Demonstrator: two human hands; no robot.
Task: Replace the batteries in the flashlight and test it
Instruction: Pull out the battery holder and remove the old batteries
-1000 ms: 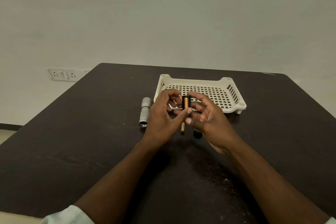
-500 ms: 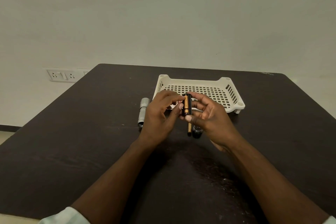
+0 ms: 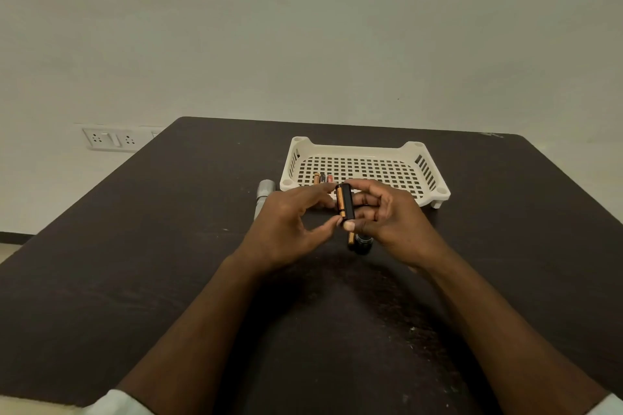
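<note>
Hands [image 3: 340, 216] around battery holder [image 3: 346, 205] (upright)

no legible txt, batteries [image 3: 323, 177] in tray [image 3: 428, 175] too small/blurred, no brand or nos. readable

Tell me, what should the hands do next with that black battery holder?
Probably press the copper battery fully into the black holder, since both hands pinch it and the battery sits along its side; another loose battery waits on the table.

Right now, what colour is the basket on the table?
Cream white, with a grid-perforated floor; the basket shows clearly in the head view.
</note>
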